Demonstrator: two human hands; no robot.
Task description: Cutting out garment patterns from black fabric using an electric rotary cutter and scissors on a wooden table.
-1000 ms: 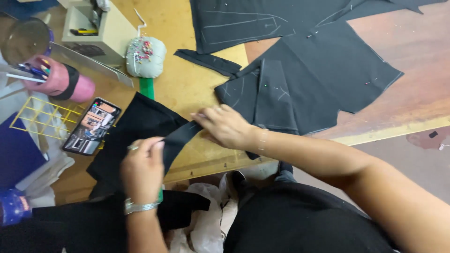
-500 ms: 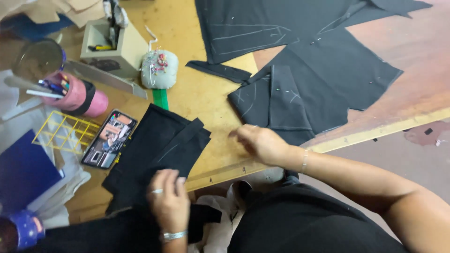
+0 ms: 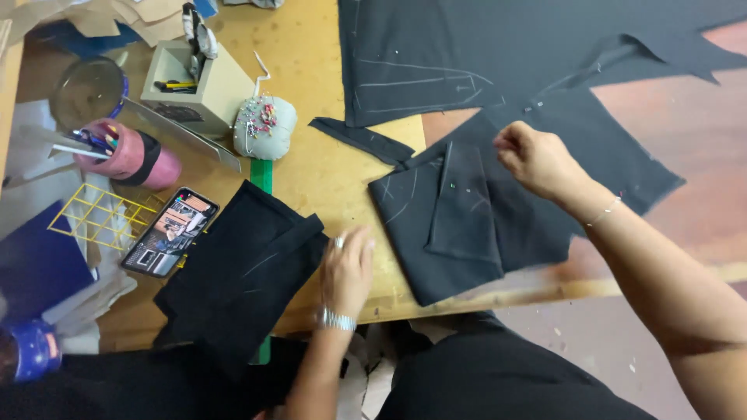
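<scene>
Wooden surface (image 3: pixel 311 167), light tan plywood, worn, with a reddish-brown stretch toward its right edge. Grey speckled floor (image 3: pixel 591 342) below the near edge at the bottom right. Even indoor light, soft shadows. No walls or windows visible.

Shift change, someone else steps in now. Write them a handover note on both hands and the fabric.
Left hand: flat on the table edge, touching the folded black pieces, holding nothing visible.
Right hand: loosely closed over the chalk-marked black pieces; whether it grips anything is unclear.
Done: one stack folded at left.
Left: the marked pieces lie spread and pinned; large marked cloth lies behind.
</scene>
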